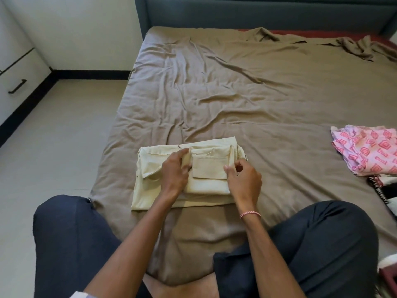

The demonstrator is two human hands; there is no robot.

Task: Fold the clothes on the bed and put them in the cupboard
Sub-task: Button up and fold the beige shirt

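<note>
shirt: cream shirt [150, 166] lies flat on the near part of the bed [236, 93], just ahead of the person's knees; it's a compact rectangle with a smaller pocketed panel folded on top
left hand: left hand [175, 171] sits on the middle of the shirt, fingers [177, 156] pinching a narrow upright strip of cloth at the panel's left edge
right hand: right hand [245, 179] is at the panel's right edge, thumb on the panel and fingers curled in on the cloth; looks like a pinch grip, contact partly hidden
step: judging by the pose, squaring off the top fold, not yet lifting
risk 1: the two hands hold only the top layer; lifting from there would likely let the lower layers sag and the fold open
risk 2: the bed sheet under the shirt is loose and creased, so dragging the shirt could bunch the sheet and skew the bottom edge
risk 3: the collar flap at the left lies proud of the stack and may flip out in carry
neighbours: pink patterned garment [369, 151] lies well apart at the right edge of the bed, with a black-and-white patterned piece [378, 186] just below it; no clash, still to do
cupboard: white cupboard [19, 67] stands left across the floor, well apart from the bed; a long carry, so a one-handed grip risks unfolding
</note>
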